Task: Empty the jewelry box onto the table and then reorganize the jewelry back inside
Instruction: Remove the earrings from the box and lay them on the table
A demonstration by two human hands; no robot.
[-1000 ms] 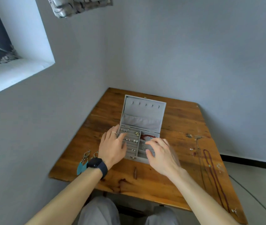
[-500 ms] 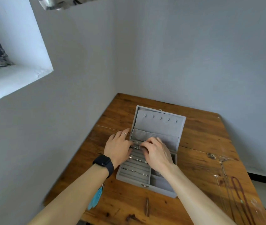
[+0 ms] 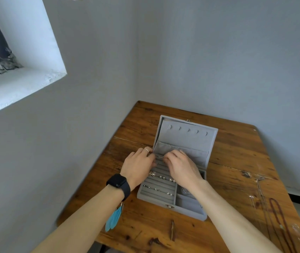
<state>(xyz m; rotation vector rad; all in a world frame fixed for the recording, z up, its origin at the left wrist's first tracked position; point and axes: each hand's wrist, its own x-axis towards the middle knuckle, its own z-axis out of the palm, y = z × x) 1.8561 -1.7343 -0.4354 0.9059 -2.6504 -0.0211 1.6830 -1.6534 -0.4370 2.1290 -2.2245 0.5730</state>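
The grey velvet jewelry box point(image 3: 187, 210) stands open on the wooden table point(image 3: 237, 152), its lid point(image 3: 185, 136) upright at the back. Several small silver earrings point(image 3: 161, 177) sit in the ring rows on the left side. My left hand point(image 3: 138, 167) and my right hand point(image 3: 181, 168) meet over the far ring rows, fingers curled. Between their fingertips they pinch a thin silver piece point(image 3: 159, 157); most of it is hidden by the fingers. My right forearm covers part of the right compartments.
A dark red bead necklace point(image 3: 278, 214) and thin silver chains point(image 3: 260, 190) lie on the table at the right, with small silver bits point(image 3: 246, 174) beyond. Teal feather earrings point(image 3: 114, 218) lie near the left edge. Walls close off the table's left and back.
Both hands have moved from the front of the box to the far ring rows and come together. The view has shifted closer over the box.
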